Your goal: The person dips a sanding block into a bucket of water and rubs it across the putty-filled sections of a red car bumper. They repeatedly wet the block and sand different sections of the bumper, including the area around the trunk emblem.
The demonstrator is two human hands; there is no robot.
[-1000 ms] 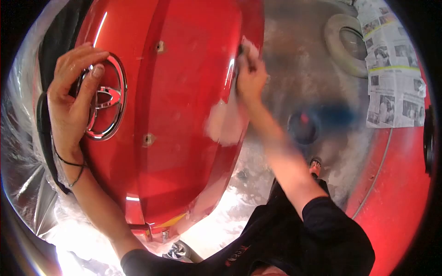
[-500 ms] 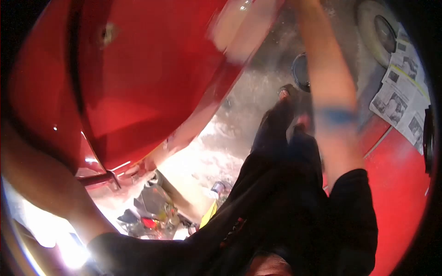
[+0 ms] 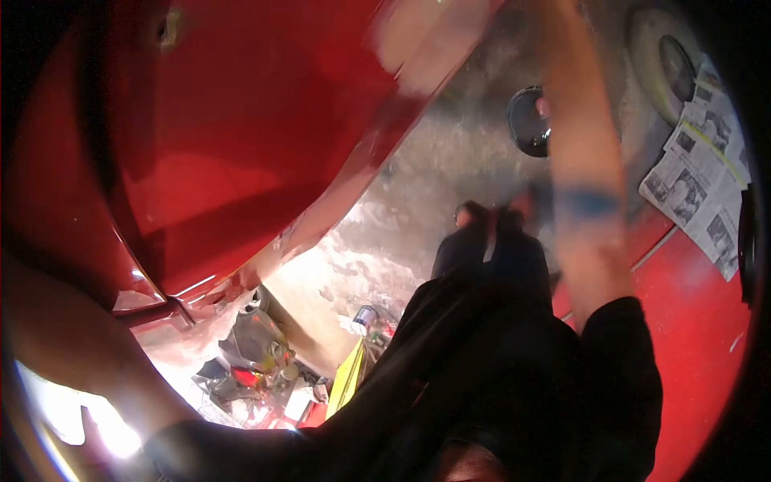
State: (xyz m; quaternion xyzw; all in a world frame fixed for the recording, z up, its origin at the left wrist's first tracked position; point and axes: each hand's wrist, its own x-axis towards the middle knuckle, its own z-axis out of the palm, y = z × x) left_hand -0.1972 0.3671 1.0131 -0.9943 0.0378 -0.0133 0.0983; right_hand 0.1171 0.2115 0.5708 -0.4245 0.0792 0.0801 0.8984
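Neither of my hands shows in the head view. My left forearm crosses the lower left and leaves at the left edge, beside a glossy red car body panel (image 3: pixel 241 128). My right forearm, blurred and with a blue band round it, reaches up past the top edge, to the right of the same panel. What either hand holds or touches is hidden. Partly behind my right forearm, a dark round basin (image 3: pixel 526 120) with something pinkish in it sits on the floor.
Newspaper sheets (image 3: pixel 687 185) lie over a red panel (image 3: pixel 691 321) at the right, below a tire (image 3: pixel 646 48). Assorted parts and scraps (image 3: pixel 257 353) lie at the lower left near a yellow object (image 3: pixel 347 377). My feet are on the grey floor (image 3: pixel 426 161).
The view has shifted slightly, with the red body panel further left. My feet appear closer together and lower. The basin shows more fully, and my right forearm's upper part has moved a little right.
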